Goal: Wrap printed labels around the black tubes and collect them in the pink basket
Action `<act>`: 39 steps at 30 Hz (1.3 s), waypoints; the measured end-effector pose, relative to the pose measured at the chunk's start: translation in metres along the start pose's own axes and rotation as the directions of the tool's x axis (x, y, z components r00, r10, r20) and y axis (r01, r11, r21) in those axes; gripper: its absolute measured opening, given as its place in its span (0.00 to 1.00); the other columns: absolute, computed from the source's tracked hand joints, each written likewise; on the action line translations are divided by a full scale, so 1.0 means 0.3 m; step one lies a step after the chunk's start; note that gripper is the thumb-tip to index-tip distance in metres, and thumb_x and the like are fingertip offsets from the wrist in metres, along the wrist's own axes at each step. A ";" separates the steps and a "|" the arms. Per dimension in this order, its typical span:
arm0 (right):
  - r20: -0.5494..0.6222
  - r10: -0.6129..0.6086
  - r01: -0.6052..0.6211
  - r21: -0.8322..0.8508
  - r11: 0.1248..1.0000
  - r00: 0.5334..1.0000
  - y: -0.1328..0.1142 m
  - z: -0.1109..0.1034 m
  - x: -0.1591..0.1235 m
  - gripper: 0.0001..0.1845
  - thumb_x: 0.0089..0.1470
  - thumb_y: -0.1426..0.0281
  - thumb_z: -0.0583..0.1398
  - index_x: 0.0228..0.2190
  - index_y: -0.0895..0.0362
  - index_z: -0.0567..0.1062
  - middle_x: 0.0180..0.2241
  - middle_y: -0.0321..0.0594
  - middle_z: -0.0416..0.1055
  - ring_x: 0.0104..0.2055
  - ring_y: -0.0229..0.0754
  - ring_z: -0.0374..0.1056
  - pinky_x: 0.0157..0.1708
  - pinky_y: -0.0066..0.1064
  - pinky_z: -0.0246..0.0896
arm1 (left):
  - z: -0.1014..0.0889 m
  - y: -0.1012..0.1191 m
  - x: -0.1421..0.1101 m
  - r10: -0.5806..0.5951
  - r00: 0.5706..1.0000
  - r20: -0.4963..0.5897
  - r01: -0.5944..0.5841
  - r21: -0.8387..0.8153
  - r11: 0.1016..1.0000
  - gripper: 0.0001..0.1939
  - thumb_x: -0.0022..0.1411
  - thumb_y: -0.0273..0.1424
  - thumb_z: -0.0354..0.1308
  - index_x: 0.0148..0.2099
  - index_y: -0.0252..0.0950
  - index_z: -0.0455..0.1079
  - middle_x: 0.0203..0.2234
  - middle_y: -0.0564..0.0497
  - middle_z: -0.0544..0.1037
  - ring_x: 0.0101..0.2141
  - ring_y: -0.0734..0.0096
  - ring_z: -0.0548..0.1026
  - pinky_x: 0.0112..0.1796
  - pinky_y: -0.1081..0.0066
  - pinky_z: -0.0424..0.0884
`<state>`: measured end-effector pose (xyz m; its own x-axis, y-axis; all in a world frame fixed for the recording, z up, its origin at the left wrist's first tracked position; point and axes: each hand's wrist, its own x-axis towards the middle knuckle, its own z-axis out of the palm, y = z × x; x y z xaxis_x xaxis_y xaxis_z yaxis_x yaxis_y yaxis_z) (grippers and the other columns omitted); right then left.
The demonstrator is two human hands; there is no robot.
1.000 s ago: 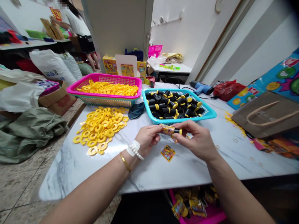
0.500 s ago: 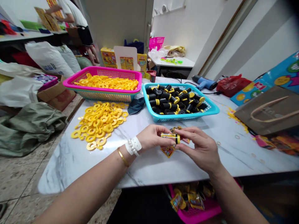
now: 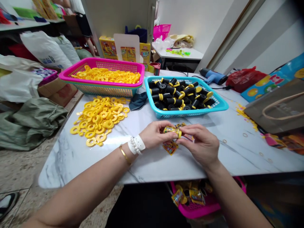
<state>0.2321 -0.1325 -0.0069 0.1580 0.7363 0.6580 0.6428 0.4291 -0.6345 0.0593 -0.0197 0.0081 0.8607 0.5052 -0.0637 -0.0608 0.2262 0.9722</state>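
Observation:
My left hand [image 3: 155,135] is closed around a small cylinder with a yellow printed wrap [image 3: 171,129] and a yellow end. The fingertips of my right hand [image 3: 203,144] pinch at its yellow right end. Flat printed yellow stickers [image 3: 170,147] lie on the table under my hands, partly hidden by them. Just beyond stands a blue basket [image 3: 190,113] of black cylinders [image 3: 170,101] with yellow ends. Left of my hands spreads a loose pile of yellow plastic rings [image 3: 96,118] with small tabs.
A pink basket [image 3: 102,60] of yellow rings stands at the back left, beside a dark cloth [image 3: 138,101]. A blue heat gun [image 3: 213,77], red bag [image 3: 247,79] and paper bag [image 3: 280,109] sit at right. Below the table edge is another pink basket [image 3: 201,211] with wrapped pieces.
The cylinder has turned between my fingers, so its printed side now shows and the black band by its end no longer does. My view has shifted slightly.

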 end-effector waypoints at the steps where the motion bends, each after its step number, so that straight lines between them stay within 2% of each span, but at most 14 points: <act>1: -0.028 0.056 -0.055 0.047 0.997 0.998 0.002 0.009 -0.008 0.16 0.46 0.68 0.73 0.40 0.51 0.82 0.36 0.40 0.78 0.39 0.45 0.75 0.39 0.39 0.75 | 0.008 -0.005 0.000 0.047 0.999 -0.015 -0.047 0.026 0.999 0.18 0.52 0.38 0.70 0.41 0.32 0.75 0.27 0.53 0.76 0.27 0.77 0.70 0.30 0.76 0.66; 3: -0.049 0.147 -0.139 0.133 0.981 0.988 0.004 0.022 -0.021 0.16 0.46 0.68 0.73 0.40 0.51 0.82 0.36 0.40 0.77 0.38 0.45 0.75 0.38 0.38 0.75 | 0.018 -0.013 0.002 0.099 0.995 -0.022 -0.096 0.089 0.991 0.18 0.53 0.39 0.70 0.41 0.31 0.75 0.32 0.51 0.77 0.31 0.75 0.71 0.33 0.75 0.67; 5: -0.040 0.201 -0.192 0.162 0.968 0.979 0.004 0.025 -0.028 0.17 0.47 0.69 0.72 0.41 0.51 0.82 0.37 0.39 0.77 0.38 0.43 0.75 0.38 0.36 0.76 | 0.019 -0.020 0.006 0.081 0.997 -0.013 -0.079 0.142 0.987 0.21 0.54 0.43 0.68 0.42 0.31 0.74 0.31 0.51 0.77 0.30 0.74 0.72 0.33 0.74 0.67; 9: 0.010 0.192 -0.192 0.058 0.980 0.981 0.012 0.006 -0.023 0.16 0.50 0.70 0.70 0.43 0.49 0.82 0.42 0.40 0.77 0.43 0.43 0.74 0.40 0.34 0.75 | -0.002 -0.027 0.017 -0.147 0.989 0.030 0.142 0.116 0.983 0.31 0.56 0.58 0.60 0.42 0.32 0.70 0.21 0.52 0.75 0.20 0.75 0.71 0.23 0.75 0.64; 11: 0.046 0.189 -0.190 0.030 0.981 0.981 0.022 -0.006 -0.023 0.17 0.50 0.70 0.70 0.43 0.49 0.82 0.42 0.40 0.77 0.42 0.43 0.74 0.39 0.33 0.74 | -0.012 -0.026 0.019 -0.223 0.974 0.028 0.221 0.071 0.973 0.32 0.54 0.60 0.60 0.39 0.33 0.67 0.21 0.51 0.75 0.19 0.75 0.71 0.21 0.76 0.63; 14: 0.100 0.266 -0.276 0.094 0.957 0.959 0.040 -0.013 -0.032 0.18 0.52 0.70 0.69 0.46 0.49 0.80 0.41 0.39 0.78 0.37 0.40 0.74 0.38 0.32 0.74 | -0.016 -0.023 0.019 -0.219 0.976 -0.008 0.219 0.066 0.973 0.31 0.49 0.57 0.66 0.37 0.34 0.66 0.22 0.52 0.76 0.19 0.76 0.72 0.21 0.77 0.63; 16: 0.119 0.301 -0.316 0.148 0.937 0.946 0.047 -0.012 -0.039 0.19 0.53 0.70 0.69 0.47 0.49 0.79 0.41 0.39 0.78 0.37 0.40 0.75 0.39 0.33 0.75 | -0.014 -0.023 0.017 -0.211 0.977 -0.021 0.212 0.078 0.974 0.32 0.49 0.57 0.67 0.39 0.34 0.66 0.22 0.52 0.76 0.19 0.75 0.73 0.21 0.76 0.64; 21: 0.172 0.232 -0.257 0.140 0.956 0.957 0.049 -0.013 -0.048 0.18 0.53 0.71 0.68 0.47 0.51 0.79 0.45 0.42 0.76 0.42 0.43 0.75 0.42 0.35 0.76 | -0.008 -0.033 0.016 -0.226 0.973 -0.044 0.226 -0.003 0.974 0.29 0.48 0.50 0.71 0.39 0.32 0.68 0.19 0.50 0.76 0.21 0.73 0.74 0.24 0.75 0.67; 25: 0.155 0.239 -0.262 0.148 0.954 0.959 0.048 -0.018 -0.053 0.16 0.54 0.71 0.67 0.46 0.53 0.78 0.42 0.42 0.78 0.39 0.42 0.76 0.40 0.35 0.77 | -0.007 -0.045 0.016 -0.177 0.982 -0.062 0.170 -0.103 0.980 0.27 0.45 0.42 0.75 0.41 0.30 0.72 0.27 0.48 0.78 0.25 0.75 0.74 0.28 0.75 0.67; 28: 0.136 0.167 -0.180 0.089 0.980 0.976 0.046 -0.018 -0.053 0.13 0.55 0.72 0.66 0.44 0.53 0.79 0.42 0.42 0.78 0.41 0.43 0.76 0.40 0.35 0.76 | -0.005 -0.050 0.018 -0.140 0.988 -0.062 0.132 -0.123 0.984 0.26 0.43 0.38 0.77 0.41 0.29 0.74 0.29 0.48 0.79 0.26 0.77 0.73 0.29 0.75 0.66; 30: 0.125 0.107 -0.111 0.025 0.994 0.986 0.043 -0.016 -0.052 0.15 0.55 0.74 0.66 0.45 0.52 0.78 0.42 0.42 0.78 0.42 0.43 0.75 0.41 0.36 0.75 | -0.005 -0.047 0.018 -0.137 0.988 -0.066 0.128 -0.123 0.984 0.26 0.44 0.37 0.76 0.42 0.29 0.73 0.29 0.49 0.78 0.26 0.77 0.74 0.29 0.74 0.67; 35: 0.101 -0.070 0.081 -0.105 0.991 0.992 0.043 -0.016 -0.069 0.21 0.51 0.77 0.68 0.47 0.49 0.78 0.44 0.40 0.79 0.47 0.47 0.76 0.51 0.44 0.72 | -0.005 -0.036 0.018 -0.202 0.979 0.004 0.202 -0.010 0.979 0.22 0.53 0.44 0.70 0.36 0.29 0.71 0.22 0.48 0.77 0.22 0.74 0.74 0.27 0.73 0.69; 37: 0.088 -0.022 0.031 -0.095 0.995 0.996 0.045 -0.013 -0.078 0.22 0.51 0.76 0.68 0.47 0.49 0.78 0.45 0.40 0.80 0.46 0.46 0.77 0.51 0.43 0.73 | -0.003 -0.040 0.019 -0.170 0.985 0.014 0.170 0.000 0.985 0.20 0.56 0.42 0.68 0.36 0.30 0.70 0.22 0.49 0.76 0.22 0.75 0.74 0.28 0.73 0.69; 39: 0.066 0.125 -0.125 -0.003 0.992 0.990 0.043 -0.006 -0.082 0.21 0.51 0.74 0.69 0.48 0.51 0.77 0.44 0.41 0.80 0.43 0.45 0.78 0.47 0.40 0.76 | 0.001 -0.048 0.020 -0.077 0.997 0.005 0.077 0.001 0.997 0.16 0.56 0.36 0.68 0.39 0.31 0.70 0.25 0.51 0.76 0.25 0.76 0.73 0.30 0.73 0.69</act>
<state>0.2379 -0.1461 -0.0304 0.1875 0.8169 0.5454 0.6200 0.3323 -0.7108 0.0655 -0.0202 -0.0062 0.8655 0.4819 -0.1369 0.0059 0.2634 0.9647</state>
